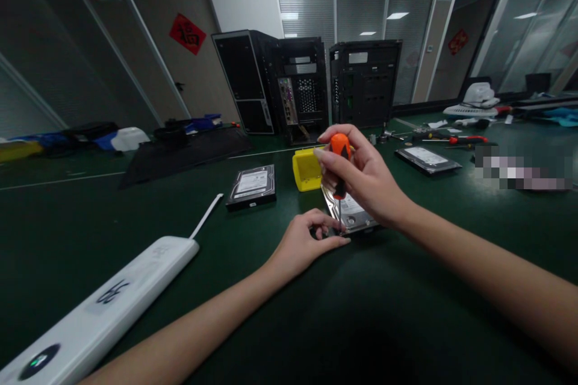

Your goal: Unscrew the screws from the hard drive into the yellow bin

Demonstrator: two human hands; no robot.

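My right hand (370, 177) is wrapped round the orange and black handle of a screwdriver (341, 145). The screwdriver stands nearly upright, its shaft pointing down at the near left corner of a hard drive (354, 217). At that same corner is my left hand (300, 240), with thumb and forefinger closed about the drive's edge beside the screwdriver tip. Whether a screw sits under the tip is too small to tell. Behind the drive, partly covered by my right hand, is a yellow plastic box (303, 171).
A second hard drive (253, 186) lies to the left, a third (427, 159) to the right. A long white device (108, 306) stretches along the left front. Computer cases (246, 81) stand at the back. Pliers and other tools (467, 140) lie at the far right.
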